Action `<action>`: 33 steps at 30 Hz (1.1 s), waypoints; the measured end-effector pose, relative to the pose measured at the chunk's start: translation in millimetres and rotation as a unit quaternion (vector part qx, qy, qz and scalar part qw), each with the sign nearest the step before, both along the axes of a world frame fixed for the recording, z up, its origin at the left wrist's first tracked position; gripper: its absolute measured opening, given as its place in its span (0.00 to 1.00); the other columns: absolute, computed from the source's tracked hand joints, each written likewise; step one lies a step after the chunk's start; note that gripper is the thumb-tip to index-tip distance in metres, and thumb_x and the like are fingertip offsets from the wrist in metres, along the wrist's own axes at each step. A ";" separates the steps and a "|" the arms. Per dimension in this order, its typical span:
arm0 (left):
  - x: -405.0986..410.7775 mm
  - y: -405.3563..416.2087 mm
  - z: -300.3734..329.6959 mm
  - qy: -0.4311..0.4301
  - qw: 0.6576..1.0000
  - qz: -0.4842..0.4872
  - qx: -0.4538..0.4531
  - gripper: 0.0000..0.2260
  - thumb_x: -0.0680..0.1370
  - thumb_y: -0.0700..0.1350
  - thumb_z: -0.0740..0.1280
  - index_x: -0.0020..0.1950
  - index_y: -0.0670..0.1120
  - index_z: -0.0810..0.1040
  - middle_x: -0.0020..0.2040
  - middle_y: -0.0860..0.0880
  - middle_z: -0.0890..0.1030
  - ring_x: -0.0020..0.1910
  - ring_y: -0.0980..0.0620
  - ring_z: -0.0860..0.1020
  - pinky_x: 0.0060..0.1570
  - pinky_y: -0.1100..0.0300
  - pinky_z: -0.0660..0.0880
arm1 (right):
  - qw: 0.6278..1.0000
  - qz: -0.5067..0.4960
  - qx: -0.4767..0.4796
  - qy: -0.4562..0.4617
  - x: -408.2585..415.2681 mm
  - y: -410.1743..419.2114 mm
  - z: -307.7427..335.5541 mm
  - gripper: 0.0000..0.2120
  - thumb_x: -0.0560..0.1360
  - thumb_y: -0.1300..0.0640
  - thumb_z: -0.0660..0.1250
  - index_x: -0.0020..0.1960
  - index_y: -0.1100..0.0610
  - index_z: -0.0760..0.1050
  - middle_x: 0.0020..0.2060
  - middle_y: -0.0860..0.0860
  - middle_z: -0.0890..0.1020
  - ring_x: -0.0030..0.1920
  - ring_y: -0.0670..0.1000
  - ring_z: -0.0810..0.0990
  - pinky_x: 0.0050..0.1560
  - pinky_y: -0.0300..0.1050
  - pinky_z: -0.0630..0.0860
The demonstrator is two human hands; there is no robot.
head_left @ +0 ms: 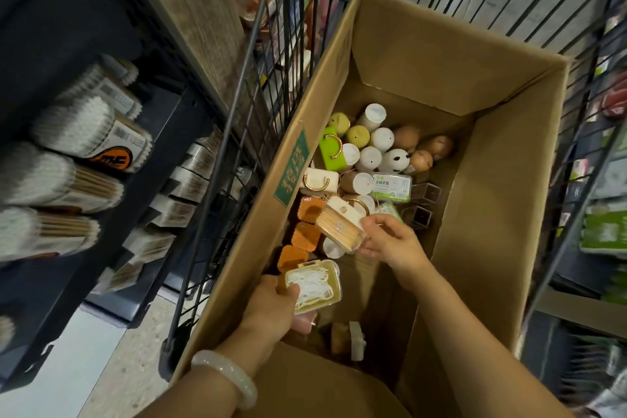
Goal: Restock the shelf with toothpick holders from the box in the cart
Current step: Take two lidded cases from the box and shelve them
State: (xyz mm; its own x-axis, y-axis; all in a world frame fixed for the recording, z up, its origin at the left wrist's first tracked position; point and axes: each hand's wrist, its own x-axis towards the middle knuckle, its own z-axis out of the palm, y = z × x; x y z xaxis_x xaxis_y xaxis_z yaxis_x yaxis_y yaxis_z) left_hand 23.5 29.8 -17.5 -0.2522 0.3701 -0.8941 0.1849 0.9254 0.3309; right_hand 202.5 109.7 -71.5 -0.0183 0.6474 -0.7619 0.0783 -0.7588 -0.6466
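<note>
An open cardboard box stands in a black wire cart. Its floor holds several toothpick holders: white and tan rounded ones, a green one with a gold ring, orange ones along the left wall. My right hand is inside the box, shut on a clear case of wooden toothpicks. My left hand, with a pale bangle on the wrist, grips a clear flat box holding white floss picks near the box's near left corner.
A dark shelf to the left carries packs of cotton swabs and small boxed goods lower down. More shelves with green packages stand to the right. Pale floor shows at the bottom left.
</note>
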 end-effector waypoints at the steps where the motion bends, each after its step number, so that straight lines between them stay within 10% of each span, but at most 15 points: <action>1: 0.2 0.1 -0.3 -0.002 1.000 -0.003 -0.003 0.10 0.81 0.44 0.60 0.62 0.45 0.69 0.38 0.54 0.77 0.33 0.59 0.76 0.37 0.65 0.75 | 1.000 -0.006 0.007 -0.006 0.4 -1.1 1.7 0.06 0.76 0.56 0.67 0.52 0.55 0.75 0.53 0.56 0.80 0.52 0.56 0.82 0.48 0.44 0.81; 4: -1.7 -2.1 -0.3 0.013 0.999 -0.039 -0.027 0.06 0.81 0.44 0.61 0.57 0.45 0.68 0.40 0.52 0.77 0.33 0.57 0.77 0.28 0.68 0.74 | 0.995 -0.026 0.038 -0.089 2.4 -3.2 6.1 0.15 0.75 0.58 0.69 0.60 0.59 0.73 0.48 0.53 0.77 0.50 0.56 0.80 0.53 0.54 0.80; 7: -5.6 -9.5 -3.0 0.020 0.989 -0.122 -0.080 0.13 0.79 0.47 0.63 0.62 0.44 0.71 0.53 0.47 0.77 0.50 0.48 0.78 0.52 0.57 0.78 | 0.986 -0.042 0.067 -0.145 10.4 -4.4 8.3 0.19 0.74 0.59 0.70 0.64 0.62 0.72 0.44 0.49 0.76 0.48 0.53 0.79 0.55 0.53 0.78; 11: -7.2 -12.7 -5.4 0.017 0.982 -0.148 -0.114 0.14 0.78 0.50 0.65 0.60 0.44 0.74 0.54 0.47 0.78 0.51 0.49 0.78 0.55 0.52 0.78 | 0.981 -0.015 0.085 -0.174 17.4 -4.7 10.3 0.18 0.73 0.58 0.71 0.62 0.60 0.75 0.51 0.53 0.79 0.48 0.51 0.78 0.52 0.49 0.78; 17: -4.4 0.3 3.2 -0.071 0.994 0.074 -0.025 0.07 0.80 0.43 0.62 0.56 0.42 0.72 0.42 0.49 0.78 0.34 0.54 0.80 0.36 0.61 0.78 | 0.980 0.012 0.112 -0.166 10.3 -4.8 19.7 0.16 0.73 0.61 0.70 0.61 0.60 0.75 0.50 0.53 0.80 0.42 0.46 0.77 0.44 0.38 0.75; 20: -4.3 11.4 7.2 -0.103 0.979 0.175 0.012 0.08 0.80 0.43 0.62 0.57 0.41 0.73 0.47 0.46 0.79 0.41 0.51 0.79 0.41 0.60 0.77 | 0.978 0.006 0.126 -0.167 11.9 -4.9 27.4 0.17 0.74 0.62 0.70 0.62 0.60 0.74 0.50 0.52 0.79 0.44 0.46 0.76 0.40 0.32 0.73; 33: -1.7 29.0 22.7 -0.085 0.980 0.121 0.134 0.13 0.80 0.44 0.62 0.65 0.45 0.71 0.57 0.45 0.80 0.55 0.48 0.79 0.40 0.62 0.74 | 0.970 -0.014 0.181 -0.161 32.9 -10.3 60.8 0.23 0.75 0.58 0.68 0.68 0.59 0.67 0.56 0.52 0.77 0.50 0.46 0.76 0.47 0.37 0.73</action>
